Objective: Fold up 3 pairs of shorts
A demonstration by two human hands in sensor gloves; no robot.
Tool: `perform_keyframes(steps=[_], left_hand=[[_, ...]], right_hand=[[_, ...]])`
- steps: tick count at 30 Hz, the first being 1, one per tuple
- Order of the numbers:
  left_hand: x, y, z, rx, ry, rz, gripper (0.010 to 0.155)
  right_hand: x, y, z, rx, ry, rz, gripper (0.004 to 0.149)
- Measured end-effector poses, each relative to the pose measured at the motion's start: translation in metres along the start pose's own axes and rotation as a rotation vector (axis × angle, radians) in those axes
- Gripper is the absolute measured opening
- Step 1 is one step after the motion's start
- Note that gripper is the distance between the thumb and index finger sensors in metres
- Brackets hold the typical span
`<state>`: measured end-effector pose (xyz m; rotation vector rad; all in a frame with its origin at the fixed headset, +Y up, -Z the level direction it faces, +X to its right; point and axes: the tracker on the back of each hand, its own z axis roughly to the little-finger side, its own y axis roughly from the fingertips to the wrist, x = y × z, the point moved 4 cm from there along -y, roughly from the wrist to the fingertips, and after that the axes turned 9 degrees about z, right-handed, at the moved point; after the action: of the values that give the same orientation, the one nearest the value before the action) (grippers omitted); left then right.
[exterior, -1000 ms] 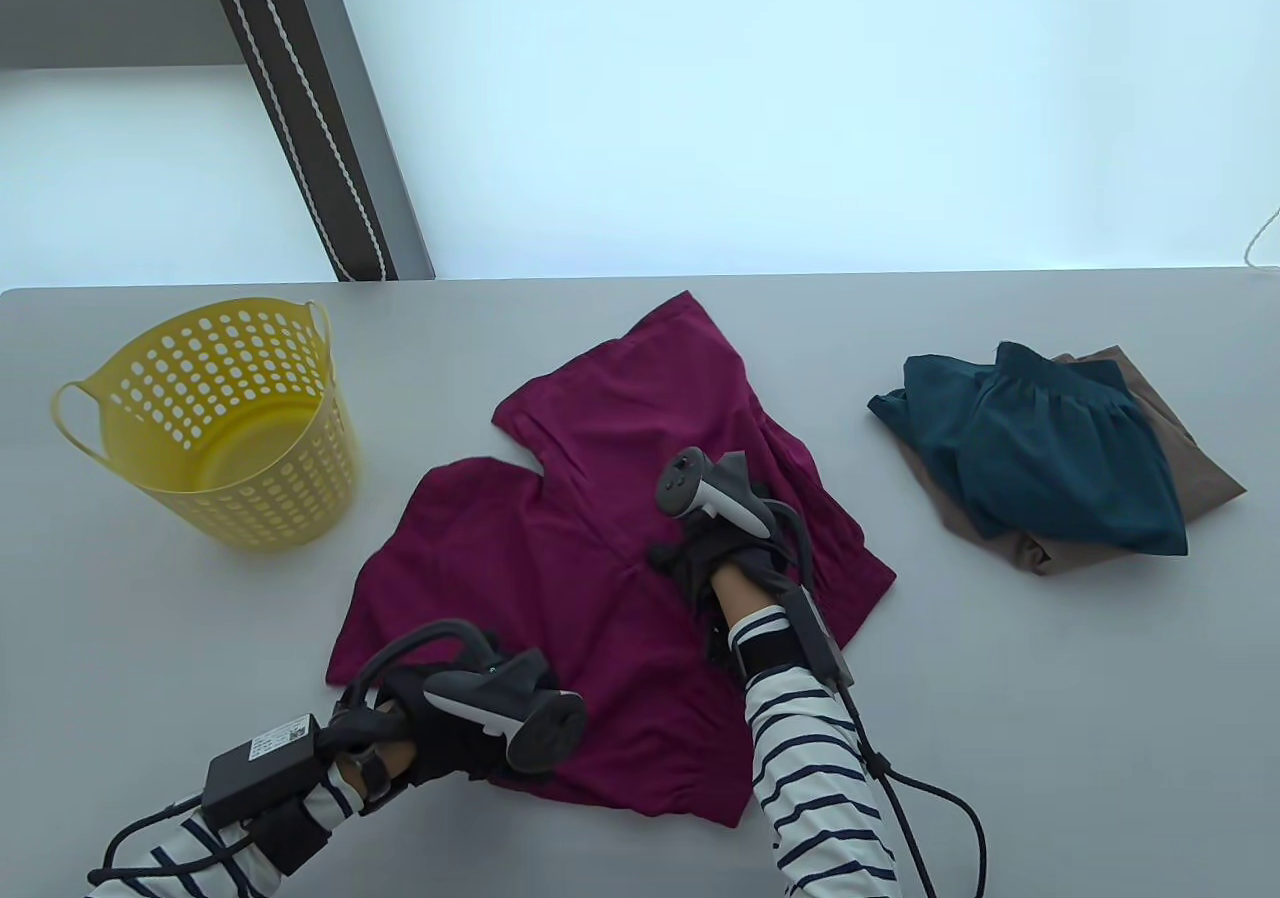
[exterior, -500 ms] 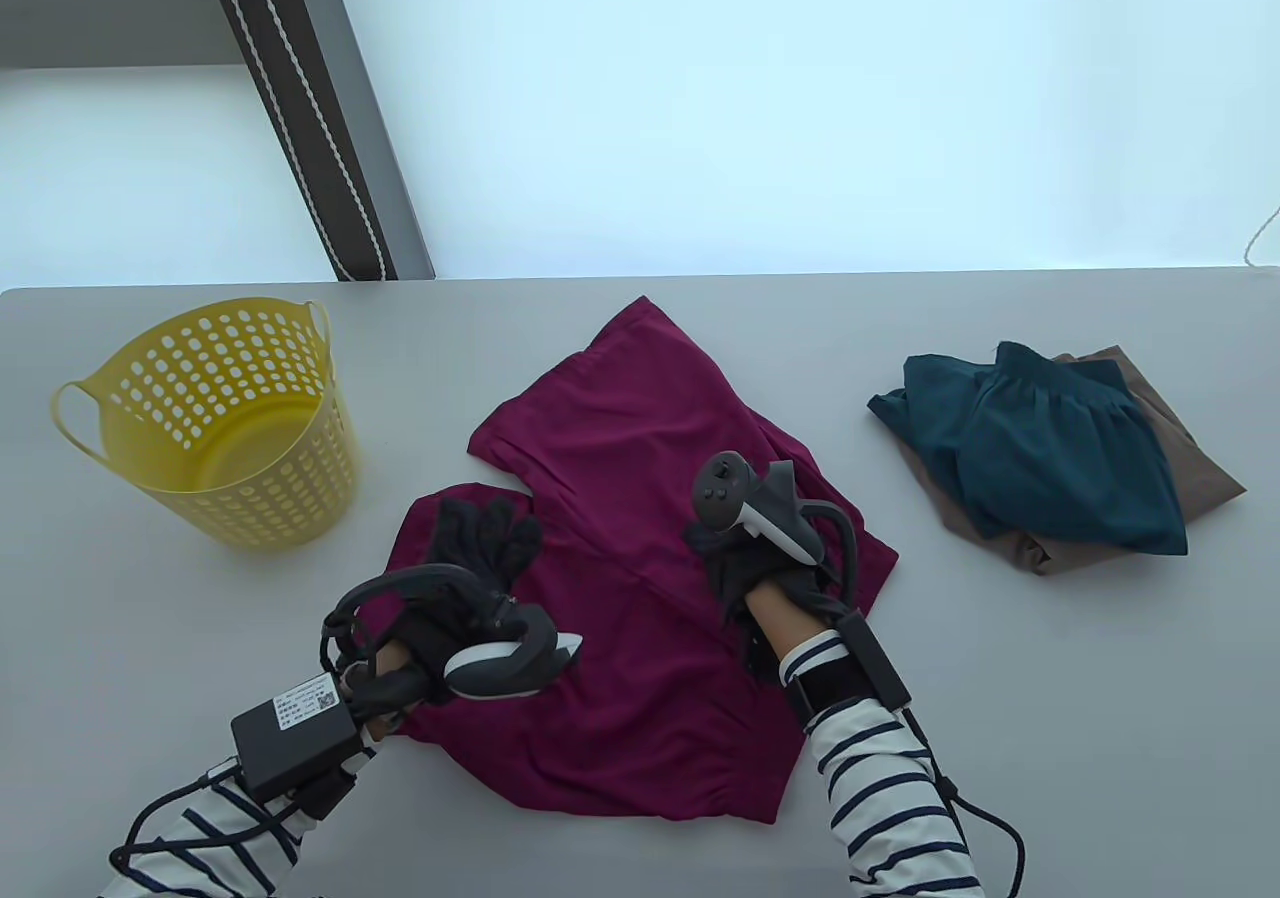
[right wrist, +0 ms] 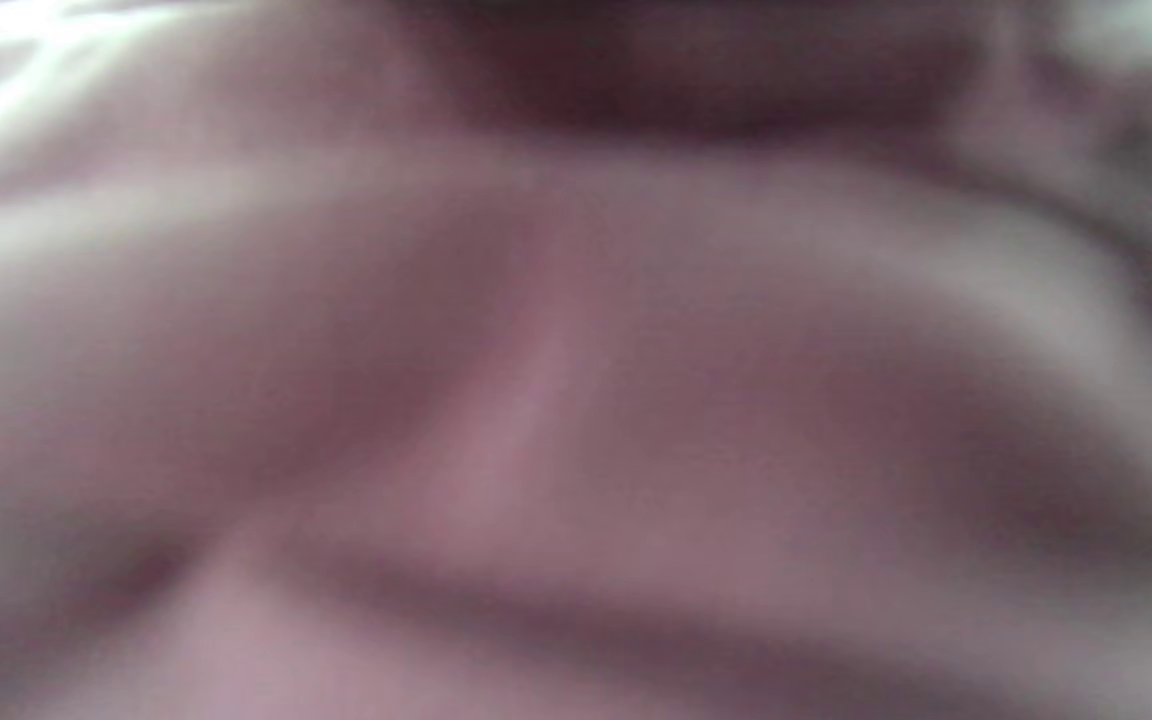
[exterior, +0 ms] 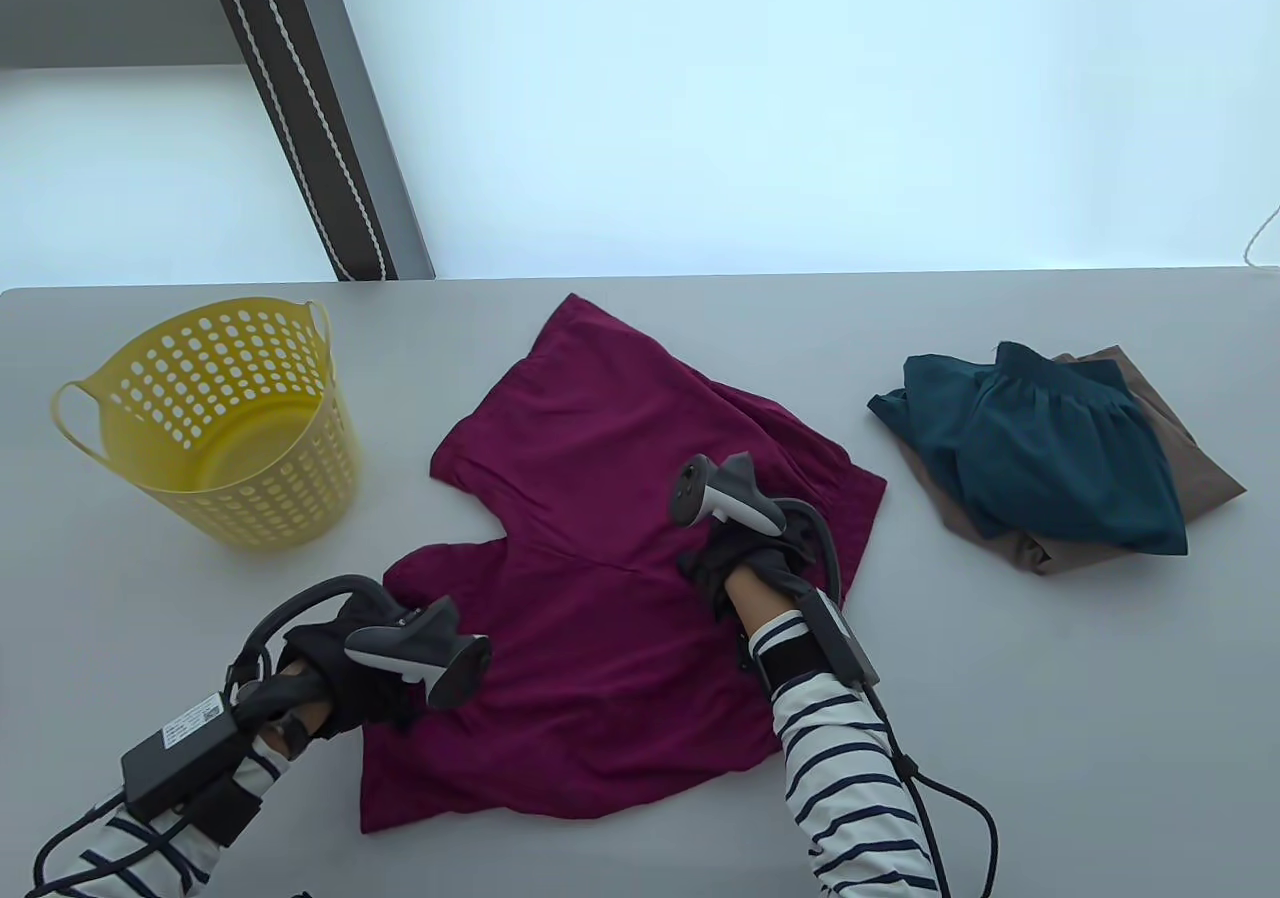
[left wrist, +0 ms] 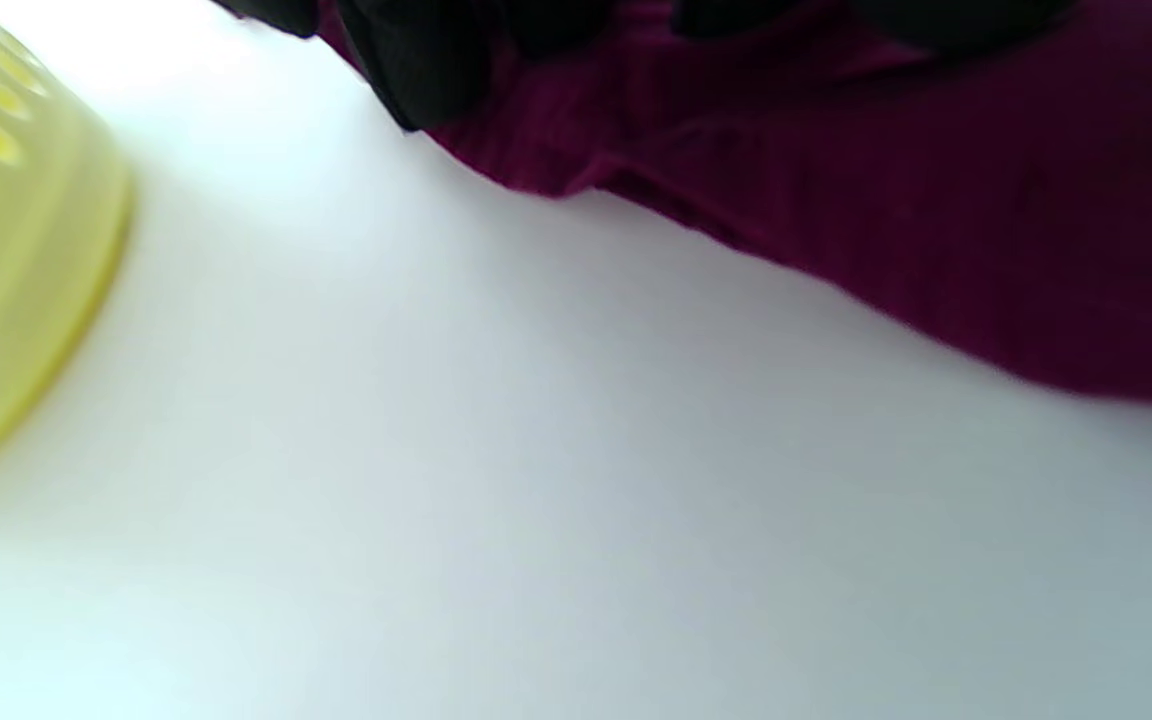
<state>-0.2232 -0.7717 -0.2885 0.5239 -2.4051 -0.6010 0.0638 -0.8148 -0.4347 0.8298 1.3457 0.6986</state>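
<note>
A: What's nearest the camera?

B: The two striped sleeves, coming up from the bottom edge. The left hand is low on the left, lying at the near-left edge of the maroon shorts, with its tracker tipped toward the cloth.

A: Is it gripping the cloth?

B: In the left wrist view the dark gloved fingers come down onto the maroon hem, curled over its edge, right where the fabric meets the table. It looks like a pinch on that hem, though only the fingertips show.

A: And the right hand?

B: The right hand sits farther in, on the middle-right of the shorts, wrist bent down, tracker raised above it. The fingers are bunched into the cloth, which puckers around them. The right wrist view is just a blur of maroon fabric, very close, so I cannot tell the exact hold; from above it reads as curled into the fabric.

A: How do the shorts lie?

B: Spread flat in the middle of the table, the two legs pointing left and up-left with a notch between them, the right side rumpled near the right hand.

A: Farther back?

B: A yellow perforated basket stands upright at the left, well apart from the shorts. At the right, teal shorts lie folded on top of brown shorts, the brown showing at the edges.
</note>
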Motion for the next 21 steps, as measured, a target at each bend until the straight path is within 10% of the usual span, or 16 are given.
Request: perform_keyframes(steps=[8, 14, 21], left_hand=[[0.020, 0.002, -0.003, 0.032, 0.093, -0.077, 0.069], [0.023, 0.003, -0.004, 0.039, 0.081, -0.107, 0.070], [0.025, 0.001, -0.005, 0.064, 0.068, -0.119, 0.072]], right_hand=[[0.004, 0.003, 0.010, 0.039, -0.019, 0.098, 0.086], [0.032, 0.076, 0.010, 0.268, 0.120, 0.372, 0.090], [-0.029, 0.143, 0.032, 0.374, 0.327, 0.104, 0.080]])
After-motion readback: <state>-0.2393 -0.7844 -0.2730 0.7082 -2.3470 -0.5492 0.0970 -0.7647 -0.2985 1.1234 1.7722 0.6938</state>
